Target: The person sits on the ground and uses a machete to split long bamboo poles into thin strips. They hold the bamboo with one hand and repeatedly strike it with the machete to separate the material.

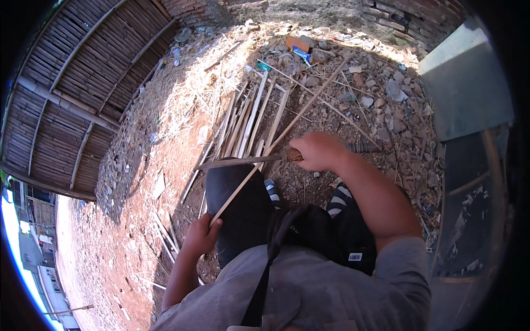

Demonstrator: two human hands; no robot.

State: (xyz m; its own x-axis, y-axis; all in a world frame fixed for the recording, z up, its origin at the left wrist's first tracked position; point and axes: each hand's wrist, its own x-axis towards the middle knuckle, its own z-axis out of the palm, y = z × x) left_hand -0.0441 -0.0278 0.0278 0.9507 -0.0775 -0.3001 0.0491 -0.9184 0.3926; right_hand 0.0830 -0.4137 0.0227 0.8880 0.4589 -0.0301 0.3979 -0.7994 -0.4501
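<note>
Your left hand [202, 235] is closed on the near end of the slim strip [236, 195], slanting over your trouser leg [223, 185]; probably light, stiff, splintery, so grip there, clear of the knife blade [232, 163]. Right hand [320, 151] is wrapped round its handle [294, 155], blade crossing the strip. More strips [253, 113] lie beyond.

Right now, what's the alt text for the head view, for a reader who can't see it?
The person's right grip holds a long knife across a thin pale strip held in the left grip; more strips lie on the littered ground ahead.
</note>
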